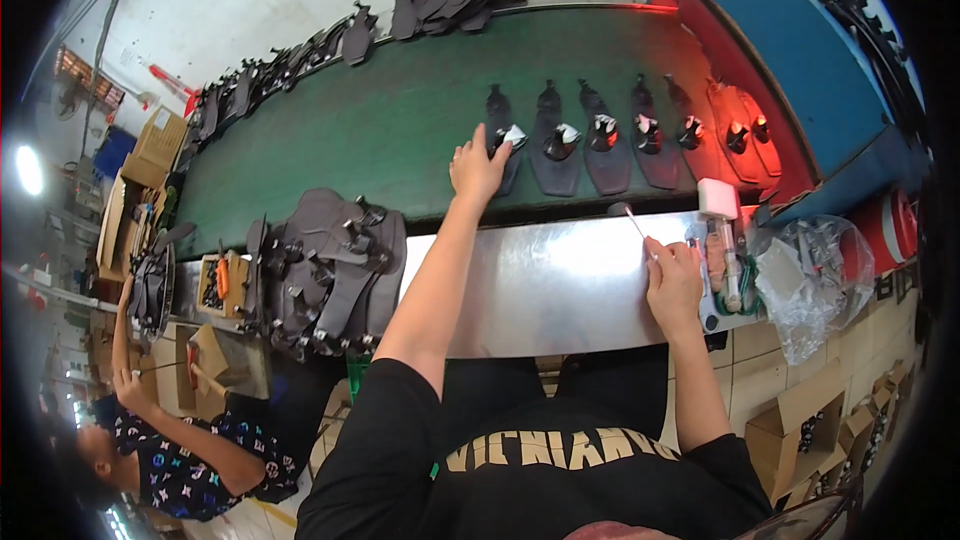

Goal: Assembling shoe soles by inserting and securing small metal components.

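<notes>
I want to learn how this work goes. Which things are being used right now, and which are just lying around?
In use: left hand on dark strap piece on green belt; right hand holding thin stick.
Lying about: pile of straps, plastic bag, cardboard boxes.

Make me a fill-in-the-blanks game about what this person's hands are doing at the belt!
1. The left hand reaches onto the ____ conveyor belt.
2. It touches the dark sole piece at the ____ end of the row.
3. The right hand holds a thin ____ over the shiny metal table.
4. A pile of dark straps lies to the person's ____.

Missing words: green; left; stick; left
</notes>
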{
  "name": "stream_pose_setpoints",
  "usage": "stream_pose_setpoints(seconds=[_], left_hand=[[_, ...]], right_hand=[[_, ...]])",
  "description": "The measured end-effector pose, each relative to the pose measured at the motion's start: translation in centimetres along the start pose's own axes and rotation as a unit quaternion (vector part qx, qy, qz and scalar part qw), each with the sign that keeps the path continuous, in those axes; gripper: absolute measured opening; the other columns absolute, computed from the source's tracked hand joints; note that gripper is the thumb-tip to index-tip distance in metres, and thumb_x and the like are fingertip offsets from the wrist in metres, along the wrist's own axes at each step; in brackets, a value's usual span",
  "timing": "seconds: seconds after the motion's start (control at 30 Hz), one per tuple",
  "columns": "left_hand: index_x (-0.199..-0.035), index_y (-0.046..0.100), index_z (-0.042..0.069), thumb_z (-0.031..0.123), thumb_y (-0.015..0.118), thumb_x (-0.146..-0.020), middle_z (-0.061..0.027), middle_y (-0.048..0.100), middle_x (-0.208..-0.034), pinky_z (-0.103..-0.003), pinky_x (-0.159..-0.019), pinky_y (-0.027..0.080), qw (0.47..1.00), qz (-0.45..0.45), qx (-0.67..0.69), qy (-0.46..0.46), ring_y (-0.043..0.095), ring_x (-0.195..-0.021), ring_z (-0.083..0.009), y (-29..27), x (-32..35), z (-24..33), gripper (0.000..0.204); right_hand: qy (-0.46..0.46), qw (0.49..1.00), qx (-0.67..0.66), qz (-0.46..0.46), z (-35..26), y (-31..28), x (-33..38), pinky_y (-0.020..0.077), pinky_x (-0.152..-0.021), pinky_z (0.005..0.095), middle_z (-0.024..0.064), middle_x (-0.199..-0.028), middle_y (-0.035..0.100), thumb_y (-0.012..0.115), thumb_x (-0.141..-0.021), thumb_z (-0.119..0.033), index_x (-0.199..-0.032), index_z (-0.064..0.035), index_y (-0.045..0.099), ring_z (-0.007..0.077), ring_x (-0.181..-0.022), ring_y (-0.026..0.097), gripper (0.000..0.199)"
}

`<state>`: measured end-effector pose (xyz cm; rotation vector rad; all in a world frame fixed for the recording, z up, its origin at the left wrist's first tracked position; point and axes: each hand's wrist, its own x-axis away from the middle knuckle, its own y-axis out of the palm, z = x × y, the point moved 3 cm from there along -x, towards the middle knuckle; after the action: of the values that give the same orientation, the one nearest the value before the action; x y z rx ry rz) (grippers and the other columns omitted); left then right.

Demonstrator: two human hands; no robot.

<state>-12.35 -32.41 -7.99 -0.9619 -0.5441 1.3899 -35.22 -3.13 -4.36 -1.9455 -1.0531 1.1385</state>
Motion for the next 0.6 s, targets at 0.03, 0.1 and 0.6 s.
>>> stream_pose_setpoints(seconds=[0.03, 0.1, 0.6], left_hand=[[-0.129, 0.058, 0.016, 0.045, 0.065, -0.085, -0.0189, 0.059, -0.123, -0.055, -0.101, 0.035, 0.997, 0.060, -0.028, 0.038, 0.049, -0.120, -0.0433, 1.6, -0.1, 0.0, 0.053], [-0.115, 0.066, 0.012, 0.034, 0.069, -0.082, -0.0159, 0.061, -0.111, -0.051, -0.094, 0.043, 0.986, 0.137, -0.062, 0.075, 0.057, -0.108, -0.0383, 2.8, -0.3, 0.9, 0.039], [-0.109, 0.066, 0.000, -0.002, 0.067, -0.084, -0.0106, 0.065, -0.117, -0.033, -0.094, 0.047, 0.721, -0.257, 0.643, -0.042, 0.060, -0.107, -0.0174, -12.2, 21.7, 5.2, 0.026]], right_hand=[[-0.016, 1.000, 0.003, -0.006, -0.1, -0.1, 0.0, 0.0443, -0.080, 0.0417, 0.0099, -0.089, 0.055, 0.065, -0.079, -0.003, -0.115, -0.0091, 0.065, 0.0300, -0.087, 0.053, 0.036], [-0.003, 1.000, 0.004, -0.017, -0.1, -0.2, -0.1, 0.0443, -0.081, 0.0409, 0.0099, -0.091, 0.055, 0.066, -0.078, -0.003, -0.115, -0.0087, 0.065, 0.0297, -0.089, 0.052, 0.038], [0.167, 0.484, -0.830, -0.221, -11.2, -0.2, -0.9, 0.0453, -0.096, 0.0337, 0.0119, -0.105, 0.066, 0.067, -0.086, -0.011, -0.117, -0.0005, 0.058, 0.0210, -0.107, 0.061, 0.034]])
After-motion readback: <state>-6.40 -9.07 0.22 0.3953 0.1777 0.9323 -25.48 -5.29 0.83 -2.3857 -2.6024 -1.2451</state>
